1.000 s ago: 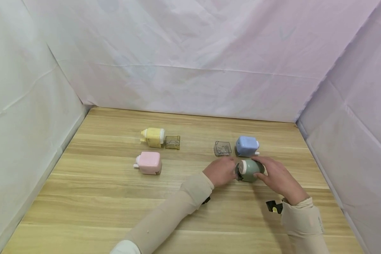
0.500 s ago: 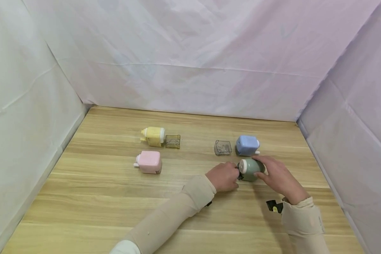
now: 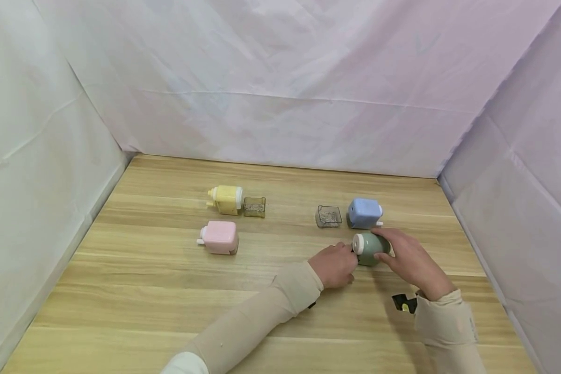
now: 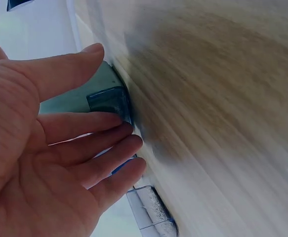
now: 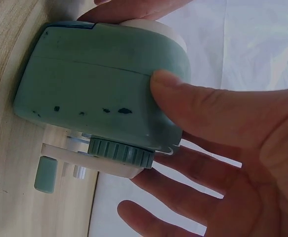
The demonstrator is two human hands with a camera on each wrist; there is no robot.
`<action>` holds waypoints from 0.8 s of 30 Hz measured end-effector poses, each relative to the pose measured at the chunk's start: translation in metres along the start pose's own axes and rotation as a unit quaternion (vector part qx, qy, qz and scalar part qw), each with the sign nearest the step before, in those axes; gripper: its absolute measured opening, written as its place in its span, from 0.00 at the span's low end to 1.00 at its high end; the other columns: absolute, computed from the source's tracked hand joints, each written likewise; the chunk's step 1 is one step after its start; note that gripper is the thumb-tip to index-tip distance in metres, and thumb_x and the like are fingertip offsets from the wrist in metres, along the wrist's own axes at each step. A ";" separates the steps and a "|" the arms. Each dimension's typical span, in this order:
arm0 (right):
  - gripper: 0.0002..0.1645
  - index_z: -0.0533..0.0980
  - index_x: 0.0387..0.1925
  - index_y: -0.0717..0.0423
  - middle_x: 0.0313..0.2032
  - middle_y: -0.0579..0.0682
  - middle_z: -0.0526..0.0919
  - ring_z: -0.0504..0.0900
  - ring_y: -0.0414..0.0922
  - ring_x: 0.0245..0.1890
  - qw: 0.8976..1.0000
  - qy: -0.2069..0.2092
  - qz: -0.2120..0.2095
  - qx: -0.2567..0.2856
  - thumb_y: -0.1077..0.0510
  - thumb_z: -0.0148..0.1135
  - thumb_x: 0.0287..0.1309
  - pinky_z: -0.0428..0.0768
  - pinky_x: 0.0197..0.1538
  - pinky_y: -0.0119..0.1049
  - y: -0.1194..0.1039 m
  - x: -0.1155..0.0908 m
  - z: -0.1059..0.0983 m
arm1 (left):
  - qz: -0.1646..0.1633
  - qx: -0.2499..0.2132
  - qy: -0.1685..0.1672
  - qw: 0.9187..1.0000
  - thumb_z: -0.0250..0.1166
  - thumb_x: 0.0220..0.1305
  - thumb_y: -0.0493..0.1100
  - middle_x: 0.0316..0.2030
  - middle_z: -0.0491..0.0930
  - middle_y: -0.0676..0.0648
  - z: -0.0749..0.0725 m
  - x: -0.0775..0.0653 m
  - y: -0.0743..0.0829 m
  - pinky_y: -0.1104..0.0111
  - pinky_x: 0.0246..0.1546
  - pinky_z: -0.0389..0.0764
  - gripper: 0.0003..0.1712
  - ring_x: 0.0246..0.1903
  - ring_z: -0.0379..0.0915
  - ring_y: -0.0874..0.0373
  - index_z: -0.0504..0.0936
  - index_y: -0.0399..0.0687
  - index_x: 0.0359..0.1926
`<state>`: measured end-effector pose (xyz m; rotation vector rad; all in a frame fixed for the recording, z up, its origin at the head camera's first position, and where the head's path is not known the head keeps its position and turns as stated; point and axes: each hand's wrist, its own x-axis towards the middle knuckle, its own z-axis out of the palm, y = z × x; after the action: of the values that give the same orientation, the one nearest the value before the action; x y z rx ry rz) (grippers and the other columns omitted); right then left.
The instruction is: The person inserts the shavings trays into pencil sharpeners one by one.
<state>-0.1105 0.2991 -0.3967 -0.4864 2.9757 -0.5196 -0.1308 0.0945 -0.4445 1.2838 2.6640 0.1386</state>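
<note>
A green hand-crank pencil sharpener (image 3: pixel 372 249) stands on the table, its white round end facing left. My right hand (image 3: pixel 413 262) steadies it, thumb on the near side and fingers over the far side. The crank with its green knob (image 5: pixel 46 174) shows in the right wrist view. My left hand (image 3: pixel 335 265) is at the sharpener's left end. In the left wrist view its fingers (image 4: pixel 102 158) are fairly straight, the fingertips touching the dark see-through shavings drawer (image 4: pixel 109 101), which sits in the sharpener's base. The thumb stands apart from the fingers.
Behind the green sharpener are a blue sharpener (image 3: pixel 364 213) and a clear drawer of shavings (image 3: pixel 329 216). To the left are a yellow sharpener (image 3: pixel 227 200), its drawer (image 3: pixel 254 207) and a pink sharpener (image 3: pixel 220 237). White cloth walls (image 3: pixel 280 130) enclose the table.
My left hand has shifted slightly right, pushing the drawer into the green sharpener; less of the drawer shows at its left end. My right hand keeps its hold in place.
</note>
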 end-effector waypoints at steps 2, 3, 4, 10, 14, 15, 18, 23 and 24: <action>0.34 0.76 0.67 0.67 0.63 0.71 0.82 0.81 0.71 0.63 1.000 0.000 0.000 0.000 0.64 0.77 0.61 0.80 0.62 0.70 0.000 0.000 0.000 | -0.002 0.004 0.002 1.000 0.72 0.73 0.53 0.56 0.86 0.50 0.001 -0.001 0.001 0.70 0.51 0.86 0.14 0.50 0.83 0.58 0.89 0.51 0.50; 0.34 0.76 0.67 0.67 0.63 0.71 0.82 0.81 0.71 0.63 1.000 0.000 0.000 0.000 0.64 0.77 0.61 0.80 0.62 0.70 0.000 0.000 0.000 | -0.003 0.004 0.003 1.000 0.71 0.73 0.53 0.56 0.86 0.50 0.001 -0.002 0.001 0.70 0.51 0.86 0.13 0.50 0.83 0.58 0.89 0.51 0.50; 0.34 0.76 0.67 0.67 0.63 0.71 0.82 0.81 0.71 0.63 1.000 0.000 0.000 0.000 0.64 0.77 0.61 0.80 0.62 0.70 0.000 0.000 0.000 | -0.005 0.001 0.005 1.000 0.71 0.73 0.53 0.56 0.86 0.50 0.001 -0.002 0.001 0.70 0.51 0.86 0.13 0.50 0.83 0.58 0.89 0.51 0.50; 0.34 0.76 0.67 0.66 0.63 0.71 0.82 0.81 0.71 0.63 1.000 -0.001 -0.001 0.003 0.64 0.77 0.61 0.81 0.61 0.70 0.000 0.000 0.000 | -0.004 -0.022 0.006 1.000 0.72 0.73 0.52 0.53 0.86 0.51 0.001 -0.005 -0.003 0.70 0.49 0.85 0.11 0.49 0.82 0.58 0.89 0.51 0.44; 0.34 0.76 0.68 0.66 0.63 0.71 0.82 0.81 0.70 0.63 1.000 -0.006 -0.001 0.005 0.63 0.76 0.62 0.81 0.61 0.69 -0.001 0.000 0.000 | 0.005 -0.039 0.001 0.999 0.73 0.72 0.51 0.46 0.86 0.52 -0.002 -0.006 -0.008 0.70 0.44 0.85 0.13 0.44 0.81 0.59 0.86 0.53 0.30; 0.34 0.76 0.68 0.66 0.63 0.70 0.82 0.81 0.70 0.63 1.000 -0.008 -0.001 0.005 0.63 0.76 0.63 0.81 0.61 0.69 -0.001 0.000 -0.001 | 0.007 -0.041 -0.001 0.999 0.73 0.72 0.50 0.44 0.86 0.52 -0.003 -0.006 -0.009 0.70 0.43 0.85 0.15 0.43 0.81 0.59 0.85 0.53 0.28; 0.35 0.75 0.68 0.66 0.64 0.71 0.81 0.81 0.71 0.64 1.000 -0.015 -0.001 0.003 0.63 0.76 0.62 0.80 0.62 0.69 -0.001 0.001 -0.002 | 0.003 -0.045 -0.006 0.999 0.73 0.71 0.49 0.42 0.87 0.51 -0.006 -0.008 -0.013 0.69 0.41 0.86 0.15 0.41 0.81 0.59 0.84 0.52 0.26; 0.35 0.76 0.68 0.68 0.64 0.71 0.81 0.80 0.71 0.64 0.999 -0.034 -0.013 0.010 0.62 0.77 0.62 0.79 0.64 0.69 -0.001 0.002 -0.010 | -0.002 -0.067 -0.010 0.998 0.73 0.72 0.48 0.41 0.86 0.51 -0.015 -0.010 -0.023 0.70 0.39 0.86 0.11 0.37 0.78 0.61 0.87 0.51 0.31; 0.35 0.76 0.68 0.68 0.64 0.71 0.81 0.80 0.71 0.64 0.999 -0.037 -0.016 0.012 0.62 0.77 0.62 0.79 0.64 0.69 -0.001 0.002 -0.012 | 0.000 -0.073 -0.009 0.997 0.72 0.73 0.48 0.40 0.86 0.51 -0.017 -0.011 -0.026 0.71 0.39 0.85 0.09 0.37 0.78 0.62 0.88 0.50 0.34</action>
<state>-0.1137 0.3018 -0.3856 -0.5383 2.8933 -0.5269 -0.1474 0.0701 -0.4311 1.2324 2.5854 0.3135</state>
